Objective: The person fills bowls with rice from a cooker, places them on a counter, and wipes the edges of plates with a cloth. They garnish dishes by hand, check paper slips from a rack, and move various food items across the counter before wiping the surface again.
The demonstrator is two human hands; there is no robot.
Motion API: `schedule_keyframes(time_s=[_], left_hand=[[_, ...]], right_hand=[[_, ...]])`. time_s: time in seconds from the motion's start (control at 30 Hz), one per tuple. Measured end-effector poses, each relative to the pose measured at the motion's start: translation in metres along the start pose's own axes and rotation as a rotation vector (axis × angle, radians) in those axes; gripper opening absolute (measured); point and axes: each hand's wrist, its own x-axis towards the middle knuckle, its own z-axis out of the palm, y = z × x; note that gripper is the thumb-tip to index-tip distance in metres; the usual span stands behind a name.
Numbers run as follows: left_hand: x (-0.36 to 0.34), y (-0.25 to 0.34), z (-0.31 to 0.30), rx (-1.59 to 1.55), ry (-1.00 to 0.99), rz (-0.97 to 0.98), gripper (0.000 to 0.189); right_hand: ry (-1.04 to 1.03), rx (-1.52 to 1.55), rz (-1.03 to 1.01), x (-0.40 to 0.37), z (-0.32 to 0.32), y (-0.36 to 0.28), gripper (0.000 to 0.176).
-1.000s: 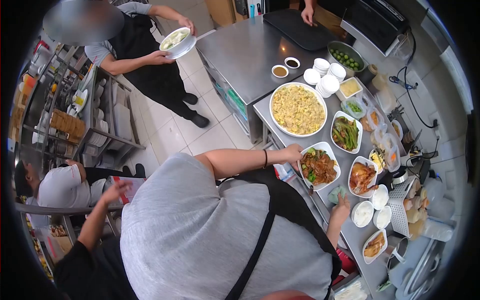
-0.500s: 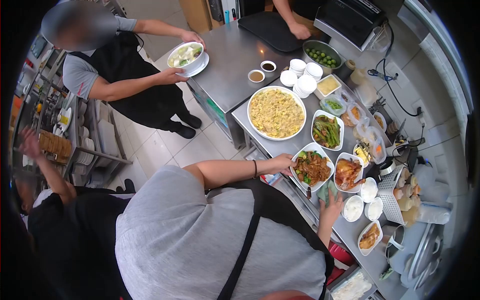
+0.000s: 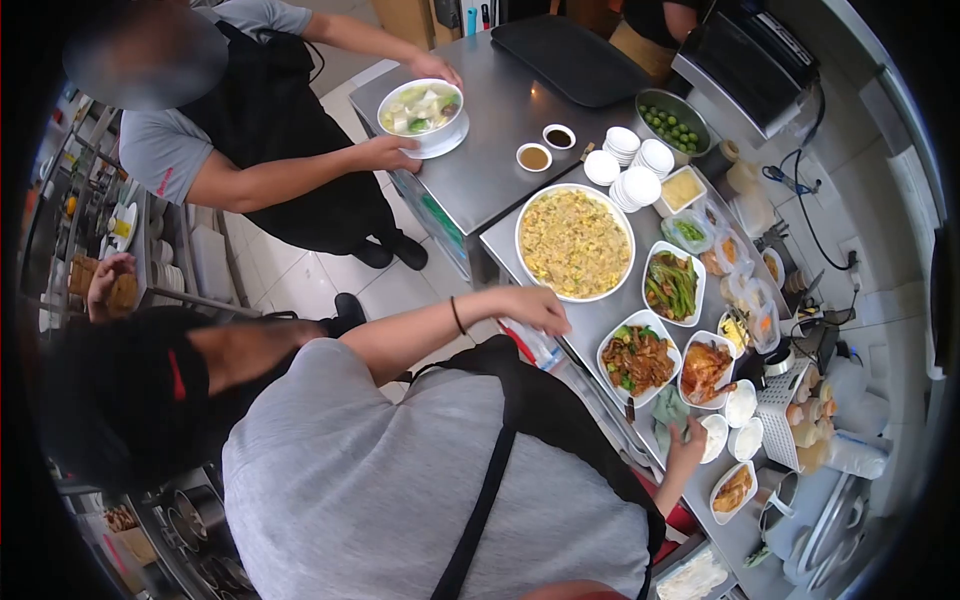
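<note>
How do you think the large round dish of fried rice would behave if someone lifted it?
The dish would probably feel heavy, being wide and filled nearly to its rim. Its smooth walls look stiff, so it shouldn't sag, but the loose-looking rice could spill if tilted.

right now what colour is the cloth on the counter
The cloth is greyish green, clearest in the head view.

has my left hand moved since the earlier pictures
Yes. Against the big round platter, your left hand has shifted up and left in the picture, away from the rim of the meat dish that it was touching.
</note>
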Motion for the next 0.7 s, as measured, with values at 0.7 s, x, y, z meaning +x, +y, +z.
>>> schedule_keyframes(time_s=[0.7], left_hand=[[-0.042, -0.183, -0.023, 0.190, 0.060, -0.636, 0.042]], right_hand=[[0.423, 0.022, -0.043, 0.274, -0.039, -0.055, 0.025]])
